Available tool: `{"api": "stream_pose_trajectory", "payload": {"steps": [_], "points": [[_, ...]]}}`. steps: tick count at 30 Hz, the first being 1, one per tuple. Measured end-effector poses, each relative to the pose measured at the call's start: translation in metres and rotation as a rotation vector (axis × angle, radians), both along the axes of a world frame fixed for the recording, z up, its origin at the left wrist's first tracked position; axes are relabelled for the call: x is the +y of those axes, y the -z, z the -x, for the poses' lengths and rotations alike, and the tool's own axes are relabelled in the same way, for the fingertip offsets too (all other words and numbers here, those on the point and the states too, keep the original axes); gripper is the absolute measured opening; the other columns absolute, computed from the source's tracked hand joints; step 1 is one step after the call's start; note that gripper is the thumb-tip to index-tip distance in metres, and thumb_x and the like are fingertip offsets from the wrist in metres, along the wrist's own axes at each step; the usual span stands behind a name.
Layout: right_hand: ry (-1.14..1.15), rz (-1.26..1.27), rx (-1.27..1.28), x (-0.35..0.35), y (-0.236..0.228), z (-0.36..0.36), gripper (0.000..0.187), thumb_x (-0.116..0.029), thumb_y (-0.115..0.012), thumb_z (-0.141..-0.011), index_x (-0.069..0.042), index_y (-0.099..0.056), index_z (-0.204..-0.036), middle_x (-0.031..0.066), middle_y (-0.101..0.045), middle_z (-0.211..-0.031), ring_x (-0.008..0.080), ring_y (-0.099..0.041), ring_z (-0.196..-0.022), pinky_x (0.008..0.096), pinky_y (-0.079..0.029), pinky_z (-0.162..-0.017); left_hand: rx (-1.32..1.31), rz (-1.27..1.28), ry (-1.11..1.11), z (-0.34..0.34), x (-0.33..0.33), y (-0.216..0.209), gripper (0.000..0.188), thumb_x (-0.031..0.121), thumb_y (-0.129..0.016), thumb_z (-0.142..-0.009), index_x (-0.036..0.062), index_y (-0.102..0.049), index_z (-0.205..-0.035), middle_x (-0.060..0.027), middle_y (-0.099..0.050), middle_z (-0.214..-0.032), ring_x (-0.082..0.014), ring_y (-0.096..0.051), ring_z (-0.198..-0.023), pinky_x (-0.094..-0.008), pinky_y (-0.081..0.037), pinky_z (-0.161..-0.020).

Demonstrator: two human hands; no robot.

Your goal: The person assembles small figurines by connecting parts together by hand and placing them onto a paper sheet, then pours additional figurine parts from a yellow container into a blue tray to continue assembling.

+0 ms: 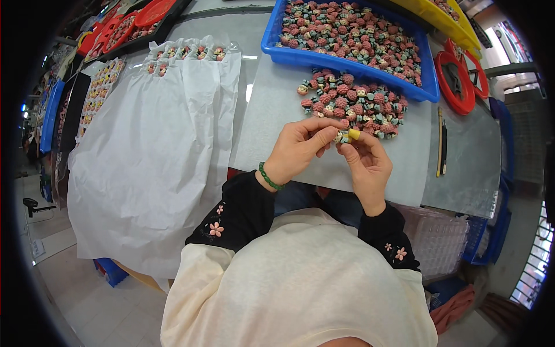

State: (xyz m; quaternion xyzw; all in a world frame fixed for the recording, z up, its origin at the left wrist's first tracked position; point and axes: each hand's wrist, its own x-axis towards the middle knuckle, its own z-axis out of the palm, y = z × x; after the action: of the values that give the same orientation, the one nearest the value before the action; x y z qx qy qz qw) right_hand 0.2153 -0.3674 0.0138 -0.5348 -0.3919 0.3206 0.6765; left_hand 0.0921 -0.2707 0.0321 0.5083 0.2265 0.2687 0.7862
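Note:
My left hand (293,149), with a green bead bracelet at the wrist, pinches a small painted figurine (340,138) between thumb and index finger. My right hand (370,170) meets it from the other side, its thumb and fingers closed at the same figurine. A yellow finger cover (354,133) sits on a right fingertip. The fingers hide much of the figurine. Just beyond both hands spreads a loose pile of pink-topped figurines (370,107) on the pale work surface (272,104). Behind the pile stands a blue tray (347,68) heaped with more of the same.
White paper (144,139) drapes over the left side, with several figurines (202,53) on its far end. Red round-rimmed trays (455,84) and a yellow bin (462,32) stand far right. Thin sticklike tools (441,141) lie on the right; clear plastic crates (439,237) stand below.

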Motion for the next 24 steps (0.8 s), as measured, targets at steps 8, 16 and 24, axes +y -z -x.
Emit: {"api": "stream_pose_trajectory", "payload": {"steps": [8, 16, 24], "points": [[0.03, -0.096, -0.107, -0.005, 0.007, 0.006, 0.037, 0.004, -0.06, -0.078, 0.003, -0.047, -0.112, 0.009, -0.054, -0.101, 0.0143, -0.054, -0.092, 0.0253, -0.046, -0.08, -0.047, -0.095, 0.012, 0.001, -0.001, 0.005, 0.021, 0.003, -0.05, -0.085, -0.0001, -0.058, -0.104, -0.0039, -0.055, -0.098, -0.0086, -0.049, -0.081, -0.0213, -0.04, -0.067], [0.057, -0.139, -0.235, -0.005, 0.004, 0.005, 0.046, 0.007, -0.062, -0.075, 0.003, -0.044, -0.117, 0.0099, -0.053, -0.104, 0.0151, -0.054, -0.094, 0.0264, -0.045, -0.082, -0.107, 0.027, 0.079, 0.004, -0.001, 0.003, 0.028, 0.001, -0.049, -0.085, -0.0002, -0.052, -0.113, -0.0077, -0.052, -0.115, -0.011, -0.051, -0.094, -0.0238, -0.042, -0.077], [-0.014, -0.078, -0.197, 0.0, -0.012, -0.003, 0.021, 0.002, -0.061, -0.078, 0.003, -0.056, -0.099, 0.0073, -0.054, -0.098, 0.0105, -0.054, -0.082, 0.0211, -0.045, -0.07, -0.044, 0.057, 0.004, 0.01, 0.011, -0.001, 0.031, 0.002, -0.05, -0.086, -0.0013, -0.047, -0.117, -0.01, -0.048, -0.119, -0.0156, -0.049, -0.106, -0.0282, -0.045, -0.085]]}}
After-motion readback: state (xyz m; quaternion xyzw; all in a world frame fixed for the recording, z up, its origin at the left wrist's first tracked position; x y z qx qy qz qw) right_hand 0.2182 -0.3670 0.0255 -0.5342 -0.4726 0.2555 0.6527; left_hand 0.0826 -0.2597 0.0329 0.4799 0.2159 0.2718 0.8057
